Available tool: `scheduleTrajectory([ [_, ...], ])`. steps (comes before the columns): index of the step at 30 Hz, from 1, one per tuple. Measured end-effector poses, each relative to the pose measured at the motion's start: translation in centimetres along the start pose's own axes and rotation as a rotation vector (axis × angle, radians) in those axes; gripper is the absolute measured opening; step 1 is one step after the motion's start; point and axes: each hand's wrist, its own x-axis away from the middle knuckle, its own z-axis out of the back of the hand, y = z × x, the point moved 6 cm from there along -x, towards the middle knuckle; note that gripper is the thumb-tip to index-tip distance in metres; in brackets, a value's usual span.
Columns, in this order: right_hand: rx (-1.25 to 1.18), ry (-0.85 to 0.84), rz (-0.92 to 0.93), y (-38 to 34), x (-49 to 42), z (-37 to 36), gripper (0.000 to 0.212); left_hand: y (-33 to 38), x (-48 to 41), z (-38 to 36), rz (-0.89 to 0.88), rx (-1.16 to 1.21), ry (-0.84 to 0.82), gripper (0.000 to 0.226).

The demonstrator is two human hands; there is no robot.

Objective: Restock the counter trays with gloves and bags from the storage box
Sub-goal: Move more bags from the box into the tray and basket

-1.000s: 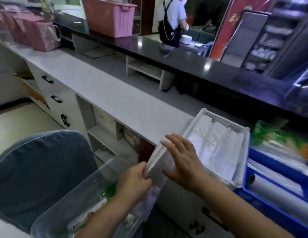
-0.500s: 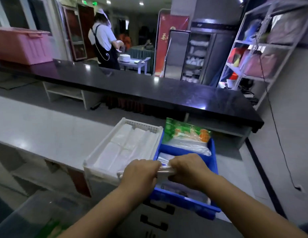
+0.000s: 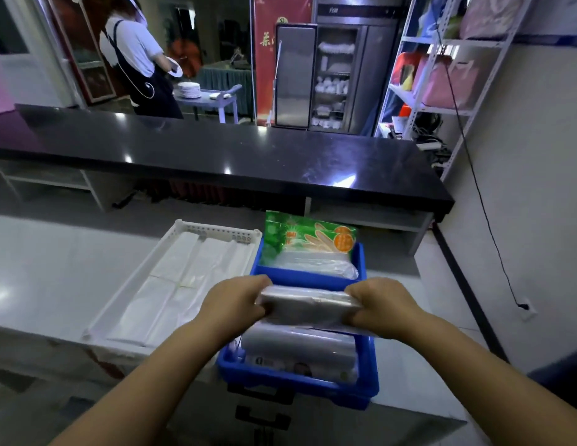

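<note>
Two hands: left hand (image 3: 235,302) and right hand (image 3: 379,304) have spread apart since earlier.
Grip: both clenched on clear bag pack (image 3: 308,305) ends, 9 and 3 o'clock, over blue tray (image 3: 300,386).

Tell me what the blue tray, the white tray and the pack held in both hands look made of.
Blue tray: rigid moulded plastic, smooth, slight sheen. White tray: rigid plastic too, matte, rim perforated with small holes. Pack, gripped by the left hand and right hand: clear glossy plastic film, glare streaks and creases; contents unclear.
</note>
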Motion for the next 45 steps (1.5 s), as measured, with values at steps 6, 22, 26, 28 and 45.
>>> scheduleTrajectory([
  [6, -0.135, 0.067, -0.284, 6.2, -0.5, 0.5, 0.017, -3.8, -5.2, -4.5, 0.034, -0.004, -0.078, 0.046],
  [22, -0.132, 0.161, -0.560, 8.2, -3.7, -1.4, 0.017, -3.5, -12.0, -14.8, -0.289, -0.151, -0.459, 0.056],
  [26, -0.155, 0.173, -0.572, 7.9, -3.9, -1.5, 0.021, -3.6, -12.2, -15.3, -0.311, -0.174, -0.463, 0.060],
  [28, -0.166, 0.185, -0.571, 8.0, -4.0, -1.5, 0.021, -3.7, -12.3, -15.3, -0.301, -0.147, -0.471, 0.062],
  [45, -0.319, 0.219, -0.508, 11.0, -5.3, -0.7, 0.024, -4.1, -12.5, -15.0, 0.038, 0.166, -0.582, 0.031],
])
